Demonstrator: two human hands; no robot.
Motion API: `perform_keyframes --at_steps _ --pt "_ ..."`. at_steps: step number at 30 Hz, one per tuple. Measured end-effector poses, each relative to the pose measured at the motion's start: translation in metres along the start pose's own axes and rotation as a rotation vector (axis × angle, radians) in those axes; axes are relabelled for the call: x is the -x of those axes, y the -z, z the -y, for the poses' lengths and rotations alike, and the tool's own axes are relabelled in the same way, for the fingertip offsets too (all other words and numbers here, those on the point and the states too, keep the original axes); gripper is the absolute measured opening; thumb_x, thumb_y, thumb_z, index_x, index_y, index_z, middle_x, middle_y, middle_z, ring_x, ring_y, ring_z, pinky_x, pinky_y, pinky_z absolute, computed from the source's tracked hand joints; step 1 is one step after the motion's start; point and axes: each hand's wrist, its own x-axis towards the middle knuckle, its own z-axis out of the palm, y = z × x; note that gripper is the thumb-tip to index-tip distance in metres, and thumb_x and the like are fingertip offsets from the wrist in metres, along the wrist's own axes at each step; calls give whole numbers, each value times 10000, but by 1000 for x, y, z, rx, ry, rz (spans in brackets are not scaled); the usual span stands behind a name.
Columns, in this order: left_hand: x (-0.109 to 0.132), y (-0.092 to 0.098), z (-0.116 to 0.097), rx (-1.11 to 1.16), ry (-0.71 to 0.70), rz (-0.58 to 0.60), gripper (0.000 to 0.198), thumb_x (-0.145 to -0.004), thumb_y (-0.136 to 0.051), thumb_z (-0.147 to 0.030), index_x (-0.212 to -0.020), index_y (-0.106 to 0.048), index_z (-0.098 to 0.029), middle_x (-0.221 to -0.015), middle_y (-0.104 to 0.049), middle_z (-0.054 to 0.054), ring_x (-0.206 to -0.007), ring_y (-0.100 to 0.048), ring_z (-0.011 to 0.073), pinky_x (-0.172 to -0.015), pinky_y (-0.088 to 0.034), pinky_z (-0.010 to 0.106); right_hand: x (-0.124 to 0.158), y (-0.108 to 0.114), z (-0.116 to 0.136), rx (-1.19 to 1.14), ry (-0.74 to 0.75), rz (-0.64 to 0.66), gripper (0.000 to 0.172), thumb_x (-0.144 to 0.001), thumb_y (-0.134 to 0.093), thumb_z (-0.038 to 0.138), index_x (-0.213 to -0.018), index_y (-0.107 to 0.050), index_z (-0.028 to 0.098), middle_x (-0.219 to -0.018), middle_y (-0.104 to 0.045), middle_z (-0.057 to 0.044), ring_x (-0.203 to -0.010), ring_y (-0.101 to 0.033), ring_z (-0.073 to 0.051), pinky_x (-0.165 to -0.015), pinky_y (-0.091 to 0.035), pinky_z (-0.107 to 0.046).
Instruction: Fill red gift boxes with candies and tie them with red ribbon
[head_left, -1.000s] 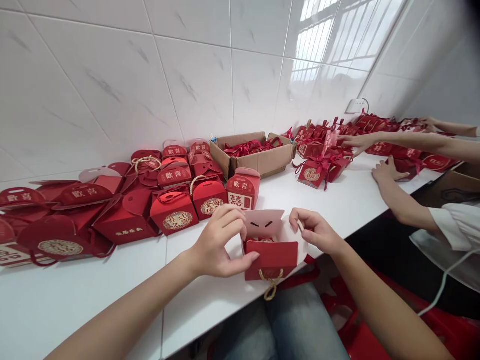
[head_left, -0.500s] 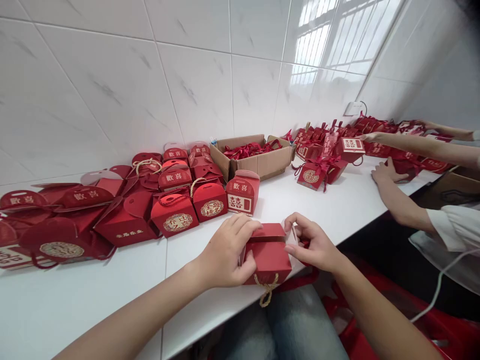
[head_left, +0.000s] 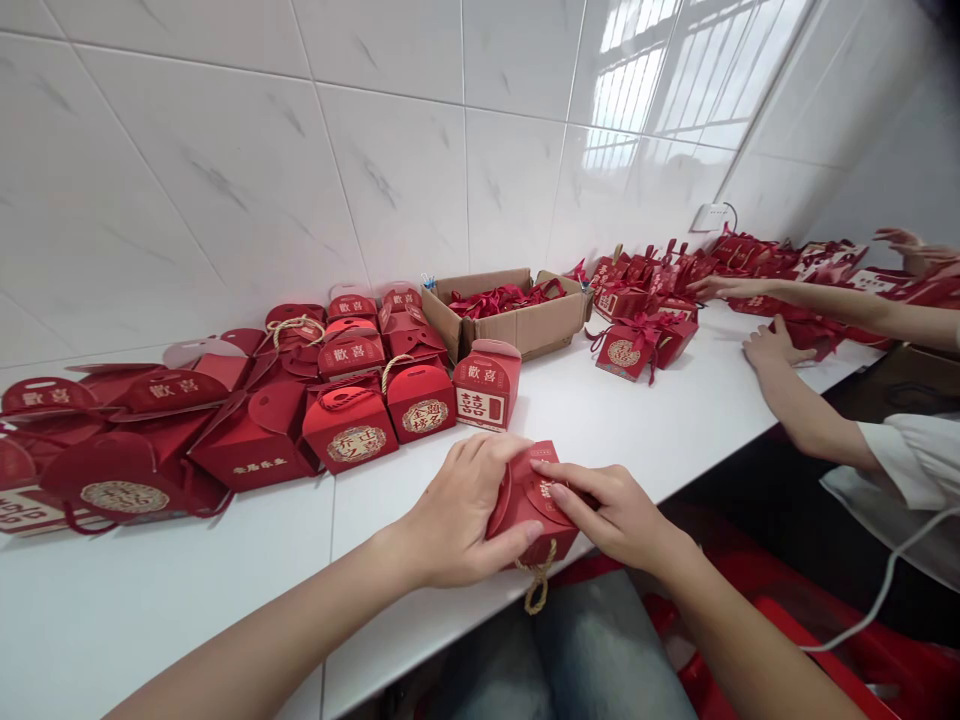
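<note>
A small red gift box (head_left: 553, 545) stands at the table's front edge, its curved top flaps folded inward. Around its left side curls my left hand (head_left: 455, 515), thumb along the near top edge and fingers at the back. My right hand (head_left: 621, 508) grips the right flap, its fingertips pressed onto the printed top. A twisted straw-coloured cord (head_left: 537, 590) hangs in a loop from the near face. Just behind stands another red box (head_left: 486, 385) with a pale printed panel.
Several red gift boxes (head_left: 251, 465) crowd the left of the white table (head_left: 405, 620). An open cardboard carton (head_left: 525, 335) holds red ribbons. Ribboned boxes (head_left: 626, 350) stand to the right, where other people's hands (head_left: 776, 345) work. A tiled wall (head_left: 390, 150) rises behind.
The box's top flaps have come down over its opening, and my right hand has moved left onto them. At the right, a co-worker's hand has let go of a red box.
</note>
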Motion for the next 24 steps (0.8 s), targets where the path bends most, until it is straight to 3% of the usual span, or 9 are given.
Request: perform_keyframes --at_steps 2,4,7,9,13,15,18,24 --pt "1 -3 2 46 17 35 668 -878 -469 -470 -1405 -234 -132 -1394 -416 176 -1252 -404 284 -1053 -332 461 0 1 1 -45 -23 42 394 -949 -406 343 -1245 -596 166 -827 -682 -69 -644 -576 -136 -646 -415 -267" --pt "1 -4 2 21 61 134 681 -910 -384 -530 -1447 -225 -144 -1495 -321 166 -1358 -300 300 -1107 -268 484 -1 1 0 -179 -84 73 402 -958 -374 367 -1224 -602 168 -770 -656 -53 -661 -575 -145 -649 -415 -274" --pt "-2 0 0 -77 149 267 680 -915 -343 -564 -1461 -275 -164 -1544 -263 125 -1410 -224 314 -1134 -220 505 -5 3 -6 -567 -219 99 427 -951 -321 435 -1151 -586 166 -567 -533 13 -520 -486 -131 -555 -388 -271" --pt "-5 5 -1 -122 199 304 689 -915 -336 -569 -1473 -260 -172 -1549 -253 110 -1415 -228 314 -1136 -221 512 -8 8 -10 -871 -261 78 387 -907 -335 439 -1087 -556 178 -549 -544 16 -478 -480 -137 -537 -400 -285" --pt "-8 13 4 -151 214 338 685 -908 -353 -576 -1477 -255 -209 -1551 -252 73 -1422 -226 310 -1145 -212 516 -11 22 -17 -1187 -253 -37 281 -715 -501 293 -979 -543 208 -811 -713 -69 -766 -672 -215 -776 -493 -388" --pt "-8 15 8 -152 203 331 687 -902 -369 -577 -1474 -265 -211 -1549 -259 67 -1421 -230 314 -1145 -216 518 -10 27 -18 -1176 -257 -100 302 -664 -577 186 -963 -557 230 -978 -727 -63 -962 -671 -221 -916 -465 -405" --pt "-8 14 10 -147 192 311 685 -901 -380 -568 -1471 -274 -204 -1546 -267 72 -1421 -226 318 -1143 -222 523 -8 29 -19 -1029 -229 -234 250 -698 -682 140 -907 -604 253 -1080 -715 -28 -1074 -638 -200 -973 -457 -378" --pt "-8 12 8 -98 206 269 666 -888 -431 -548 -1453 -317 -215 -1529 -312 87 -1403 -258 326 -1133 -242 531 -9 29 -13 -572 -185 -458 95 -708 -764 245 -785 -711 228 -781 -729 -23 -751 -673 -166 -697 -536 -287"
